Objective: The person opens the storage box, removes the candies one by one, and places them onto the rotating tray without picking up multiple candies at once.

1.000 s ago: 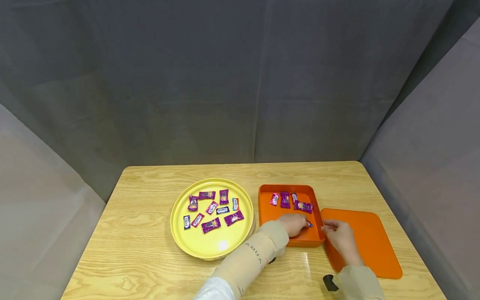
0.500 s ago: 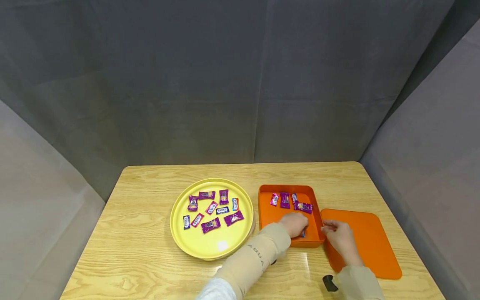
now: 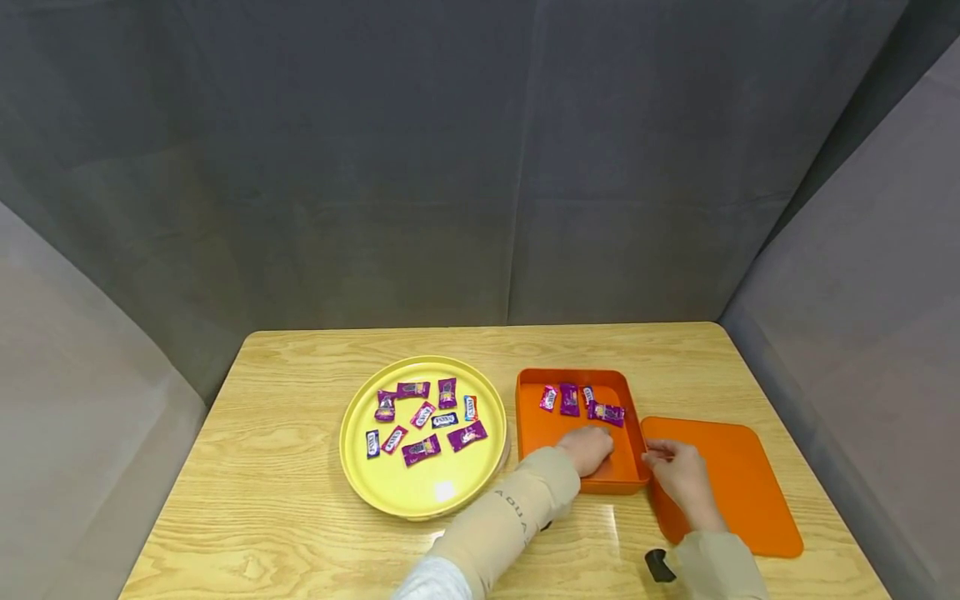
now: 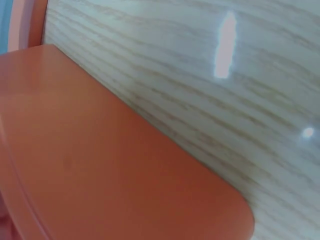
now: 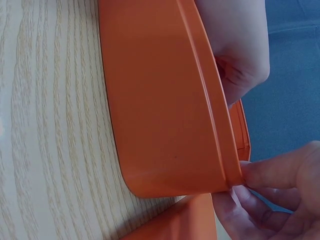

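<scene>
My left hand reaches down into the orange box, fingers curled and pointing at its floor. The small blue-wrapped candy it was handling is now hidden under the fingers. In the right wrist view, the back of the left hand shows over the box's rim. My right hand pinches the box's right wall near a corner, thumb inside and fingers outside. Inside the box, toward the back, lie a pink candy, a purple one, a small dark blue one and another purple one.
Left of the box stands a round yellow tray with several purple, pink and blue wrapped candies spread on it. A flat orange lid lies right of the box, partly under the right forearm. All rest on a wooden table.
The blue candy at my left fingertips shifted toward the box's front and went out of sight under the hand. The left hand moved only slightly; the right hand stayed on the box wall.
</scene>
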The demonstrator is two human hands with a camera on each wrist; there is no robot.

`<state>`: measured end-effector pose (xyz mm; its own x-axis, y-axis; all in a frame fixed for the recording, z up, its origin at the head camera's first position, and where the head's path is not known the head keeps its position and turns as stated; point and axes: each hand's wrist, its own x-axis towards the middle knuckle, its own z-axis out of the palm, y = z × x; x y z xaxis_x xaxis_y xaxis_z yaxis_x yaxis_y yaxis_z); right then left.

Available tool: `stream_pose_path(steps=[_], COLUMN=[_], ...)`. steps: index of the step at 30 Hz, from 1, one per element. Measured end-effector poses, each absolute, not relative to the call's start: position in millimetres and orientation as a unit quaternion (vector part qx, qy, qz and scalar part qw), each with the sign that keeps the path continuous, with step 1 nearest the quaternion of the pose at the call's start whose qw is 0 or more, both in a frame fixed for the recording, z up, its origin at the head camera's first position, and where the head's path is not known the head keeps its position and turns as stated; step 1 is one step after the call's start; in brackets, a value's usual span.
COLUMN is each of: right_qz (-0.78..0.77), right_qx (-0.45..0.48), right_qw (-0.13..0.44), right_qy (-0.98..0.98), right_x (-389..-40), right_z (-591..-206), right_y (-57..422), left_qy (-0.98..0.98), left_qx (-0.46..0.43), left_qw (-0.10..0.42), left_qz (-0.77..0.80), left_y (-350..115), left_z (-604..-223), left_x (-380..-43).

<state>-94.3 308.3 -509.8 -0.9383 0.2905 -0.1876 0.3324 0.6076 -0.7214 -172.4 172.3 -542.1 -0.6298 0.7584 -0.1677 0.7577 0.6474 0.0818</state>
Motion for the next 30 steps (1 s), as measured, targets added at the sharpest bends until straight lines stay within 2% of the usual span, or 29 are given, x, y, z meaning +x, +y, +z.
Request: stream_pose_path(steps=[24, 30], right_qz=[-0.411, -0.412], right_qx=[0.176, 0.171], right_qw=[0.030, 0.028], right_qy=[0.894, 0.895], right_x=[-93.8, -93.7], right_z=[-509.6, -509.8], right_y=[307.9, 307.9], left_qy=[0.909, 0.906], left_qx=[0.372, 0.380], left_qw=[0.165, 0.153], left_qz=[0.088, 0.110], left_y=[163.1, 158.5], left_z=[-533.2, -527.1], left_x=[-175.4, -179.5])
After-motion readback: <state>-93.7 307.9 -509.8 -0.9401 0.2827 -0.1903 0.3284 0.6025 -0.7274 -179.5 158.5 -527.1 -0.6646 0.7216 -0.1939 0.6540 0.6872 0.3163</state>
